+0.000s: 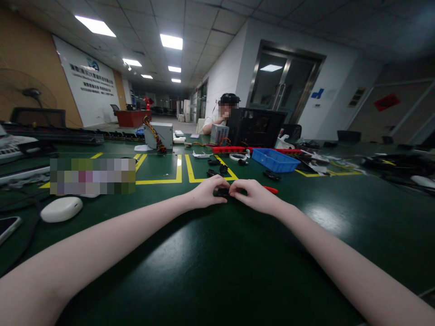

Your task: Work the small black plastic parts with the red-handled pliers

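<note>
Just above the green tabletop, my left hand (208, 192) curls its thumb and fingers round a small black part (222, 193), whose kind I cannot make out. My right hand (253, 194) pinches at the right end of the same part, its thumb and fingertips pressed together. Both hands are closed, and their fingertips nearly meet. Behind my right hand a red handle-like piece (271, 189) sticks out, its other end hidden. Beyond my fingers lie several small black parts (223, 169), looking like coiled cables or connectors.
A blue tray (275, 160) stands behind to the right, near a black computer case (256, 131). A power supply unit (159, 136) with bundled wires stands at the back left. A white rounded case (61, 209) lies left. Across the table sits another person (217, 120).
</note>
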A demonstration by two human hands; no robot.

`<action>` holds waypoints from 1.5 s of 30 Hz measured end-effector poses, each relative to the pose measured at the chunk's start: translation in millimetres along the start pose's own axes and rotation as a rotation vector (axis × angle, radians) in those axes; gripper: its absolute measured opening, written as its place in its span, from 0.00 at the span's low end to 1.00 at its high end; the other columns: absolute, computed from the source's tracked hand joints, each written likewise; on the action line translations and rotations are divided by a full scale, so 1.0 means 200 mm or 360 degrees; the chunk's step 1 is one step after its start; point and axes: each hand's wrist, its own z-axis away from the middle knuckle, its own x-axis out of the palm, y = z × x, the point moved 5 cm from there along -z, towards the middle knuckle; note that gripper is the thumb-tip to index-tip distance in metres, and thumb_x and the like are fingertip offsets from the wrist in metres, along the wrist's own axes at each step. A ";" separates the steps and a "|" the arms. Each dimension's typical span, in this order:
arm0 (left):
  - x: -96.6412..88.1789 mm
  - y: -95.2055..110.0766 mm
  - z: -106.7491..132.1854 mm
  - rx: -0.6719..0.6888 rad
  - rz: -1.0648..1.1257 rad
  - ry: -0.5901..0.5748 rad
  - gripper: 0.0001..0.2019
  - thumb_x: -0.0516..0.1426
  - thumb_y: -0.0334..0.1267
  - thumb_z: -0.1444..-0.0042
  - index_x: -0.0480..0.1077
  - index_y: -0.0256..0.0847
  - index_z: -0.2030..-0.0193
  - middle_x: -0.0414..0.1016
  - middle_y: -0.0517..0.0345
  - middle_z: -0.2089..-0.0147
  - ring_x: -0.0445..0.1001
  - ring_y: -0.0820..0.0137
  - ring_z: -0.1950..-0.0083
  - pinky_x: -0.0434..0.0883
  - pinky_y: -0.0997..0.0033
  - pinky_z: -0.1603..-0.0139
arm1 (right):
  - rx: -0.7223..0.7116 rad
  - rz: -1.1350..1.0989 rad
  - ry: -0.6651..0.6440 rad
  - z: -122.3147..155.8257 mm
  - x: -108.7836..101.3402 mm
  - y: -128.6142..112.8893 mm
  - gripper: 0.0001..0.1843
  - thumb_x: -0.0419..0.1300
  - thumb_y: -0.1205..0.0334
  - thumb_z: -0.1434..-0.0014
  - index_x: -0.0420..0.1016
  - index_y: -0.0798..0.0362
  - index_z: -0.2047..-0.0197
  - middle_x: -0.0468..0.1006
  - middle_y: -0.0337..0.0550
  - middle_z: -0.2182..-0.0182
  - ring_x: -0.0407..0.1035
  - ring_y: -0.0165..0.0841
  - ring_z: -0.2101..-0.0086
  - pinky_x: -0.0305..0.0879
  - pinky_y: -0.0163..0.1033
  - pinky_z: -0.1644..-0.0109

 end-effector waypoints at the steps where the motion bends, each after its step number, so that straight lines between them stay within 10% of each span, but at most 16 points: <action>1: 0.00 0.00 0.00 0.0004 0.0000 -0.0003 0.15 0.64 0.30 0.51 0.71 0.39 0.56 0.69 0.52 0.54 0.71 0.64 0.51 0.71 0.66 0.54 | 0.0007 -0.0013 0.0002 0.00 0.00 0.00 0.07 0.55 0.62 0.41 0.74 0.52 0.64 0.77 0.41 0.67 0.69 0.33 0.67 0.63 0.37 0.61; 27: 0.03 -0.08 -0.01 -0.0136 0.0223 -0.0013 0.17 0.65 0.32 0.51 0.69 0.35 0.54 0.73 0.51 0.55 0.74 0.64 0.53 0.73 0.63 0.52 | -0.0034 0.0131 -0.0029 -0.02 0.05 -0.01 0.11 0.54 0.62 0.38 0.77 0.51 0.59 0.77 0.45 0.61 0.70 0.36 0.60 0.64 0.41 0.56; 33: 0.02 -0.10 -0.01 -0.0238 0.0230 -0.0005 0.18 0.64 0.32 0.50 0.70 0.36 0.51 0.72 0.48 0.51 0.74 0.64 0.50 0.73 0.63 0.50 | 0.0165 0.0117 0.0209 0.05 -0.12 0.19 0.17 0.54 0.53 0.38 0.75 0.51 0.52 0.77 0.46 0.59 0.70 0.36 0.61 0.65 0.41 0.57; 39: 0.01 -0.05 -0.01 -0.0095 0.0049 -0.0056 0.08 0.62 0.33 0.47 0.75 0.37 0.59 0.72 0.50 0.54 0.72 0.64 0.51 0.73 0.68 0.53 | 0.0636 0.0499 -0.0150 0.17 -0.15 0.49 0.33 0.54 0.34 0.46 0.77 0.54 0.52 0.74 0.53 0.56 0.70 0.42 0.58 0.64 0.43 0.55; 45: 0.01 -0.07 -0.01 -0.0145 0.0063 -0.0037 0.10 0.61 0.34 0.47 0.75 0.35 0.57 0.72 0.49 0.54 0.73 0.65 0.53 0.73 0.66 0.52 | 0.0660 0.0372 -0.0291 0.18 -0.13 0.52 0.38 0.59 0.32 0.52 0.74 0.54 0.48 0.74 0.52 0.55 0.70 0.42 0.57 0.65 0.41 0.55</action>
